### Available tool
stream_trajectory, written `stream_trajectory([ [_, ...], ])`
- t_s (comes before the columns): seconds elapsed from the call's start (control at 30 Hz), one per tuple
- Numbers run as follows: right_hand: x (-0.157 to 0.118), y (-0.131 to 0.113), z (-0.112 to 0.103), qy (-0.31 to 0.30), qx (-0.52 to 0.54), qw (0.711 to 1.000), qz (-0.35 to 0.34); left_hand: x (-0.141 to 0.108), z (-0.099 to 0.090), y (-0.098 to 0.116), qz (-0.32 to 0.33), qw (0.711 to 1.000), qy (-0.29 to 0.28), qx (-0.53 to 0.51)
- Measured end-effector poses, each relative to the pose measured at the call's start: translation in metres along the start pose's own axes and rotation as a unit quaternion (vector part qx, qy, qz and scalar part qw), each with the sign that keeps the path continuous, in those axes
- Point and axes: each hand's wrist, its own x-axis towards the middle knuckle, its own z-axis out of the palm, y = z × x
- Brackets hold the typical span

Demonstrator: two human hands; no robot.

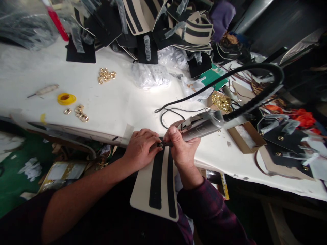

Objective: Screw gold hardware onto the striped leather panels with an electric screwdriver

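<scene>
My right hand (184, 146) is wrapped round a grey metal hand tool (204, 126) with a thick black hose at its rear. The tool's tip meets the top end of a beige panel with black stripes (155, 190), which hangs over the table's front edge toward my lap. My left hand (143, 148) pinches that top end from the left, its fingertips close to the tool's tip. A small dark part lies between both hands, mostly covered by fingers.
Gold rings (106, 75), a yellow tape roll (66, 98) and an awl-like tool (43, 91) lie left on the white table (114, 112). Striped and black panels (143, 17) pile at the back. Right stand a box of gold pieces (220, 102) and a cardboard box (246, 137).
</scene>
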Motion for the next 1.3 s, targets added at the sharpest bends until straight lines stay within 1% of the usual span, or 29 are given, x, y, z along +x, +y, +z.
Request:
stream_trajectory([
  [0.1, 0.001, -0.003, 0.001, 0.021, -0.001, 1.0, 0.001, 0.0, 0.0, 0.0, 0.002, 1.0, 0.002, 0.005],
  [0.27, 0.001, -0.002, 0.0, -0.014, -0.016, 1.0, -0.007, -0.001, 0.002, -0.002, 0.002, 1.0, 0.003, 0.01],
  [0.37, 0.001, -0.003, 0.0, -0.011, -0.009, 1.0, -0.006, -0.001, 0.003, -0.002, 0.0, 1.0, 0.004, 0.009],
  [0.5, 0.002, -0.004, 0.002, 0.011, -0.017, 1.0, -0.002, 0.0, 0.0, 0.0, -0.001, 1.0, -0.003, 0.002],
  [0.7, 0.005, -0.002, 0.007, 0.077, -0.016, 0.996, 0.051, 0.0, 0.0, -0.001, 0.003, 1.0, 0.009, -0.005],
  [0.83, 0.004, -0.004, 0.01, 0.101, 0.003, 0.993, 0.066, 0.0, 0.003, -0.002, 0.002, 1.0, 0.01, -0.004],
  [0.93, 0.002, -0.004, 0.009, 0.081, 0.002, 0.996, 0.042, 0.0, 0.002, -0.001, 0.0, 1.0, 0.006, -0.003],
  [1.03, 0.001, -0.004, 0.005, 0.032, -0.018, 0.999, 0.011, 0.001, 0.001, 0.0, -0.003, 1.0, -0.002, 0.004],
  [1.13, 0.001, -0.002, 0.002, -0.011, -0.015, 1.0, -0.003, 0.0, 0.001, 0.001, -0.008, 1.0, -0.007, 0.008],
  [1.3, 0.004, 0.0, 0.001, -0.028, -0.014, 1.0, -0.004, -0.001, 0.004, -0.002, -0.005, 1.0, -0.009, 0.013],
])
